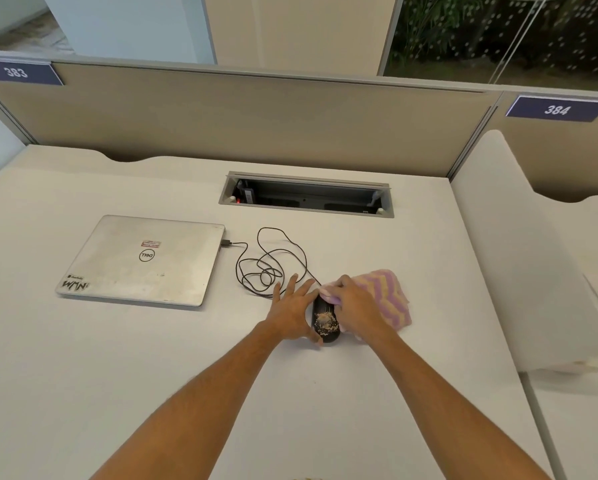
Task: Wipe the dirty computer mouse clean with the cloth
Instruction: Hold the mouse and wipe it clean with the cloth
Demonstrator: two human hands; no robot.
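A black wired computer mouse (326, 323) lies on the white desk (152, 358), with pale crumbly dirt on its top. My left hand (292, 311) rests against the mouse's left side, fingers spread, thumb at its near end. My right hand (354, 306) grips a pink and yellow zigzag cloth (391, 299) and presses a fold of it on the far end of the mouse. Most of the cloth trails on the desk to the right of my hand.
The mouse's black cable (266, 265) coils behind my left hand and plugs into a shut silver laptop (141, 261) at the left. An open cable tray (306, 197) is sunk in the desk further back. A beige partition (256, 116) borders the rear.
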